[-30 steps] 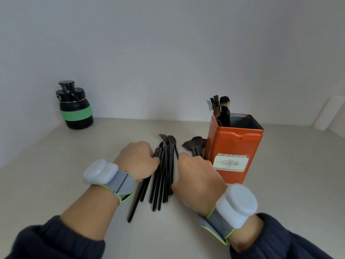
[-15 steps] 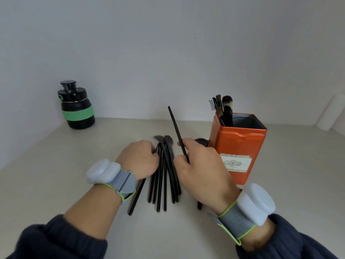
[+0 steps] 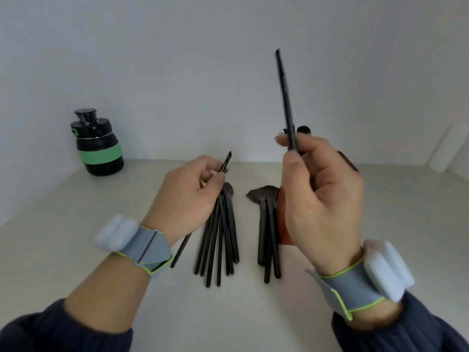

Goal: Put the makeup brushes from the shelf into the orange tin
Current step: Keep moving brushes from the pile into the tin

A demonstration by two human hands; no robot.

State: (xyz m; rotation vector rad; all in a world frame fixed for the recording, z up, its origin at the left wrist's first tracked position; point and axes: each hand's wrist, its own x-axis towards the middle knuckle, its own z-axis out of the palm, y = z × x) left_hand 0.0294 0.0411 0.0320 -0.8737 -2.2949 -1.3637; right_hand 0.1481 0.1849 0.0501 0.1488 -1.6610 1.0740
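Pinching a thin black brush [image 3: 285,97] upright between thumb and fingers, the right hand [image 3: 319,196] hovers in front of the orange tin [image 3: 284,232], which it mostly hides. The left hand [image 3: 185,196] grips a second brush [image 3: 225,162] near its angled tip. Two bundles of makeup brushes [image 3: 220,240] lie on the shelf [image 3: 76,224] between the hands. A black-and-green bottle [image 3: 97,146] stands far left.

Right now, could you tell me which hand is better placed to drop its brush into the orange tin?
Right. The right hand holds its brush raised beside the orange tin; the left hand is farther away.
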